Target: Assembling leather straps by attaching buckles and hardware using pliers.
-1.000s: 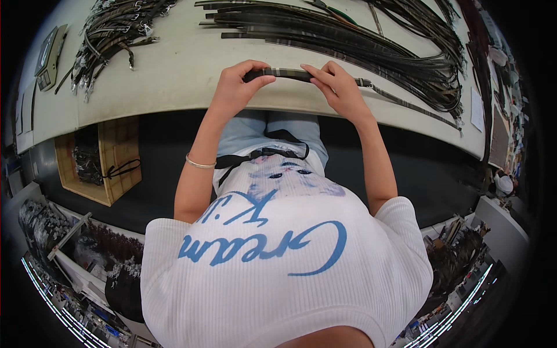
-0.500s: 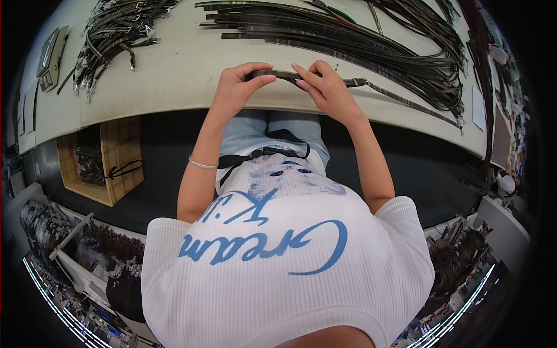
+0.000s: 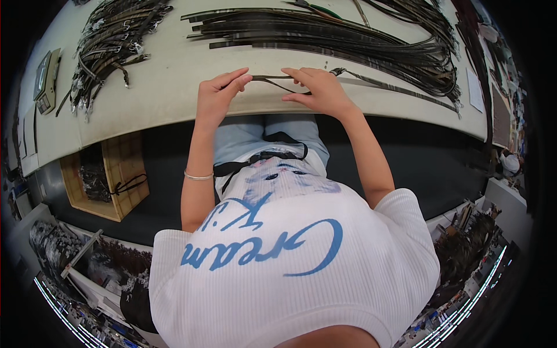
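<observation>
Left hand [image 3: 217,95]: thumb and fingertips pinched on the left end of the narrow dark belt [image 3: 270,78]. Right hand [image 3: 319,93]: thumb set apart from the index finger, the belt's two strands entering that gap; from where I stand, I cannot tell whether the other fingers grip.

Orientation: the belt spans the hands as a flattened loop, long axis left to right, above the front part of the tabletop [image 3: 162,98]. The buckle [image 3: 337,72] sits just beyond the right hand, on its far right side; the right hand is the nearer to it.

Outward: a slim strap [image 3: 400,90] runs from beside the buckle toward the right. A bundle of long straps [image 3: 313,29] lies farther back; a pile of buckled belts [image 3: 110,46] lies left.

Visibility: the right palm hides where the strands lead, and whether belt and slim strap join is unclear. The upper edge cuts off the pile.
</observation>
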Motion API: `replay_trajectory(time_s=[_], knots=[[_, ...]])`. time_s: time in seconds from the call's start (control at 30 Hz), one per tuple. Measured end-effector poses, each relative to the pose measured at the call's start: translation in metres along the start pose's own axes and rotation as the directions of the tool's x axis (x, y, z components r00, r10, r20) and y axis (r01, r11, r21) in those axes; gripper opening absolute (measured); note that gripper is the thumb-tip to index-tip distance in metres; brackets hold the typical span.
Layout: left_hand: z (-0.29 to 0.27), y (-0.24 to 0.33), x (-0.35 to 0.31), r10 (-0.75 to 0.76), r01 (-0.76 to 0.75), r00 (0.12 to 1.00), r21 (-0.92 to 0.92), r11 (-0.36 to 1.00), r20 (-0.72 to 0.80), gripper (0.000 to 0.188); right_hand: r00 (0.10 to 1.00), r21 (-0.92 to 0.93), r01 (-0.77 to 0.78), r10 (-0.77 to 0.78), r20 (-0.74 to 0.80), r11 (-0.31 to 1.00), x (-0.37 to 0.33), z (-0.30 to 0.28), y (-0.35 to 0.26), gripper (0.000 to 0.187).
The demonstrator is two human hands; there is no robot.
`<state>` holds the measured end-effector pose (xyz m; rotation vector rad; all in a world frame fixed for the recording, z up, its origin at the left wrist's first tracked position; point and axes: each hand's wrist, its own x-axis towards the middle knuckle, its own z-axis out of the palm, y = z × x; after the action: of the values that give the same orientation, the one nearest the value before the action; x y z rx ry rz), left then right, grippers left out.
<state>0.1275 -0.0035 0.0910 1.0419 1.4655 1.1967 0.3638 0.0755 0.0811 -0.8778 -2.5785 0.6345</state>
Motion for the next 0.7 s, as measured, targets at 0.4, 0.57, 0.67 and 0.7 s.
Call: replay_trajectory(time_s=[0.4,0.57,0.67,0.7], knots=[[-0.004,-0.010,0.003,-0.055,0.058,0.997,-0.058,0.997,0.048,0.026,0.975,-0.130,0.124,-0.145,-0.169,0.984,0.013,0.004,-0.005,0.042],[0.013,-0.006,0.002,-0.016,0.016,1.000,-0.038,0.999,-0.012,0.026,0.916,-0.071,0.256,-0.265,-0.301,0.964,0.041,0.020,-0.040,0.032],[0.010,-0.003,-0.002,0.034,-0.034,0.996,0.001,0.999,-0.077,0.025,0.932,0.002,0.254,-0.244,-0.268,0.967,0.046,0.028,-0.037,0.023],[0.008,-0.002,-0.002,0.056,-0.052,0.996,0.056,0.997,-0.075,0.025,0.920,0.001,0.273,-0.260,-0.293,0.962,0.047,0.028,-0.036,0.019]])
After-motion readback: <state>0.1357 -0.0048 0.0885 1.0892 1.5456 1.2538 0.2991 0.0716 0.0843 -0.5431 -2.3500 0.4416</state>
